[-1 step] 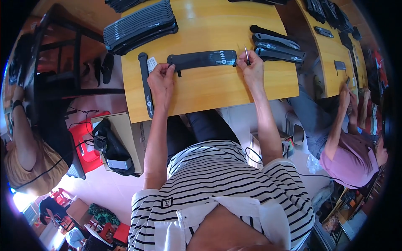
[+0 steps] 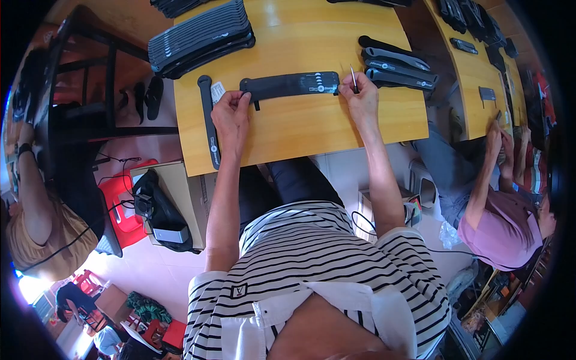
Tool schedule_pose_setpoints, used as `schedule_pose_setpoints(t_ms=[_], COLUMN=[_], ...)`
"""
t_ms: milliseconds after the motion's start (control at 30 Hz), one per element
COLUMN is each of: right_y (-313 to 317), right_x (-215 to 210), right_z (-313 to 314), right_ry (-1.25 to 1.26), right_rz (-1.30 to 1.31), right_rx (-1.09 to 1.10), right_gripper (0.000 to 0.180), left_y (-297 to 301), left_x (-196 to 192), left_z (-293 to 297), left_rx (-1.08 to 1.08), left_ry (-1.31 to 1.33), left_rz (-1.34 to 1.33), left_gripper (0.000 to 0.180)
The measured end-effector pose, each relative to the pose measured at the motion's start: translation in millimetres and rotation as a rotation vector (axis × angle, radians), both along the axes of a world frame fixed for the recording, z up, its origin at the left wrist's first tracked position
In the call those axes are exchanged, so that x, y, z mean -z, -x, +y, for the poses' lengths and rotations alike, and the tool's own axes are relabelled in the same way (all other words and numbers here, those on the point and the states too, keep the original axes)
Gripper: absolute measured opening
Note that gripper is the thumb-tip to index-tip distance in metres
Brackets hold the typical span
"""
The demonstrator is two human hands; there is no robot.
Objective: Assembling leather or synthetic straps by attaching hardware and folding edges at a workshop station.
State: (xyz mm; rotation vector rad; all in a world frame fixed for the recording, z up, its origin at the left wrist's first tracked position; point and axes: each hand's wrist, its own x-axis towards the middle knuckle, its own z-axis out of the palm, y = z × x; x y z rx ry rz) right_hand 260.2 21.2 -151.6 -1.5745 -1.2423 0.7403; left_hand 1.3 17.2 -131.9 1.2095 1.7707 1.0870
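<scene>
A flat black strap (image 2: 282, 86) with a rounded left end and pale printing near its right end lies across the wooden table in front of me. My left hand (image 2: 231, 117) pinches its lower left corner between thumb and fingers. At the other end, my right hand (image 2: 360, 99) is closed around a slim pointed metal tool (image 2: 354, 78), its tip pointing away from me. The fingertips of that hand touch the strap's right edge. A small dark tab hangs below the strap near my left fingers. The tool's exact kind is hard to make out.
Another black strap (image 2: 209, 123) lies lengthwise left of my left hand. A tall stack of straps (image 2: 201, 39) stands at the far left of the table (image 2: 300, 129), and a smaller pile (image 2: 399, 69) lies right. People sit on both sides; an open carton (image 2: 189, 198) stands below left.
</scene>
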Motion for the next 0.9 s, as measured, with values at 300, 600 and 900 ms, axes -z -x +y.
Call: schedule_pose_setpoints(t_ms=[300, 600, 900], right_y=[1, 3, 1], right_x=[1, -5, -1], right_z=[0, 0, 1], right_ry=[0.014, 0.042, 0.028], right_rz=[-0.033, -0.07, -0.041], right_rx=[0.015, 0.03, 0.017], right_gripper=[0.009, 0.009, 0.009], left_y=[1, 3, 3], left_x=[3, 13, 14], left_z=[0, 1, 2], left_rx=[0.002, 0.018, 0.003], left_ry=[-0.013, -0.094, -0.094], left_rz=[0.029, 0.099, 0.136], left_gripper=[0.019, 0.018, 0.017])
